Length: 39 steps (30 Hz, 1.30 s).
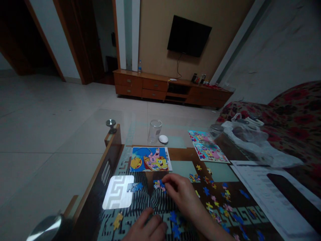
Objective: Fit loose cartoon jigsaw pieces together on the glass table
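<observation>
My right hand (181,191) reaches over the glass table, thumb and forefinger pinched on a small puzzle piece at the edge of a joined blue-and-pink puzzle cluster (157,184). To its left lies another joined group of blue puzzle pieces (135,187). My left hand (149,226) rests low on the table near the front, fingers loosely bent and apart, holding nothing. Beside it are a yellow puzzle piece (117,221) and several blue pieces (175,225). Behind the clusters lies a cartoon picture card (149,159).
Loose puzzle pieces (227,194) are scattered on the right. Farther back stand a clear jar (154,132), a white lid (163,139) and two-part picture sheet (209,147). A dark phone (296,197) lies on papers (253,174) by a plastic bag (263,144).
</observation>
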### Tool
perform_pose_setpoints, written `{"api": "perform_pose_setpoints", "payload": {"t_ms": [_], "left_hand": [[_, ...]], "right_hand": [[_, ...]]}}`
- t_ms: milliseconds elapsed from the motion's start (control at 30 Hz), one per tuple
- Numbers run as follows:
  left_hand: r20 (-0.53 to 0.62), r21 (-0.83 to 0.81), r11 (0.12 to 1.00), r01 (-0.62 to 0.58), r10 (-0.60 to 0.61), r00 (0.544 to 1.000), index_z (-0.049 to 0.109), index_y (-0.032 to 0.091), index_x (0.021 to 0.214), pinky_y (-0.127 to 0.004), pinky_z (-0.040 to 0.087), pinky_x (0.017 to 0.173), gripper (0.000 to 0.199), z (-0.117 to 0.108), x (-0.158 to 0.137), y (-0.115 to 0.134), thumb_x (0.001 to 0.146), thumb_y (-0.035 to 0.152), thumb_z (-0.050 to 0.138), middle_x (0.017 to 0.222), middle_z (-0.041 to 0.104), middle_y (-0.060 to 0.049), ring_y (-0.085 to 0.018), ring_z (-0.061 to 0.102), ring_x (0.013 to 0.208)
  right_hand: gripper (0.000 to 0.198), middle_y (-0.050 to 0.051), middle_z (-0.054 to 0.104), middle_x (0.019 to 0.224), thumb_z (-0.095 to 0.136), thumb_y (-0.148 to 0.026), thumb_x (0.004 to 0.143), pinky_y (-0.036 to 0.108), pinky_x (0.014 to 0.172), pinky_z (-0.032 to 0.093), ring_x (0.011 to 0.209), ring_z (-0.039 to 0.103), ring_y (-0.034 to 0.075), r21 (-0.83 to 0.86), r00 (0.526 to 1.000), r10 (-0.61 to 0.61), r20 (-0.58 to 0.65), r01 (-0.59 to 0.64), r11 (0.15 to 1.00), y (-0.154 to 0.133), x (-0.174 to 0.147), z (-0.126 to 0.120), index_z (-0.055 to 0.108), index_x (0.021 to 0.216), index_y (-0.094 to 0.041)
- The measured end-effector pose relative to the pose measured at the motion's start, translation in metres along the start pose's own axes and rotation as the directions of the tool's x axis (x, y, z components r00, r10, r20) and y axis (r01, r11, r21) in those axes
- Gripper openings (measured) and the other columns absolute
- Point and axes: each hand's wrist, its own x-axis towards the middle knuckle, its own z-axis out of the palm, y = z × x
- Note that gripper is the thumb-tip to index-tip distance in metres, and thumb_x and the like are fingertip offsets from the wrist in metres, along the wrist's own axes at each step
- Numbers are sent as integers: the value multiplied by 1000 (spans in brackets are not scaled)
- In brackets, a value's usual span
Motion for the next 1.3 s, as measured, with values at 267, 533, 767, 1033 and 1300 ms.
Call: {"api": "perform_pose_setpoints", "payload": {"t_ms": [267,533,767,1033,1300], "left_hand": [[88,59,990,128,-133,987,61,22,78,-37,38,92,36,-34,35,-28,101,36,37,96,72,2,-17,62,91],[162,66,991,118,-128,979,61,21,80,-40,38,92,28,-24,23,-30,96,41,50,98,72,1,-19,63,92],[170,48,993,108,-115,979,62,20,80,-40,41,90,26,-21,21,-29,93,42,54,94,72,1,-19,64,86],[171,27,991,128,-130,977,61,20,81,-37,44,86,29,-21,18,-29,96,42,49,97,73,0,-19,64,87],[169,32,992,126,-129,977,61,20,82,-37,44,85,28,-18,16,-27,96,41,49,97,72,0,-19,63,87]], "right_hand": [[12,1,64,68,53,-16,77,26,56,40,59,56,14,-6,999,38,5,-38,999,2,-1,3,64,77,-21],[13,2,66,70,54,-14,77,27,57,40,60,56,15,-37,999,45,22,-45,998,3,-4,4,64,78,-21],[12,3,67,72,55,-12,77,27,58,40,63,58,16,-74,993,59,100,-51,996,-2,-7,1,65,78,-20],[16,3,69,71,54,-11,78,27,59,40,63,59,15,-102,991,50,121,-37,994,-5,-9,-5,67,78,-20],[19,2,69,72,54,-10,80,27,59,41,64,59,14,-109,984,55,168,-37,993,-6,-8,-9,70,78,-20]]}}
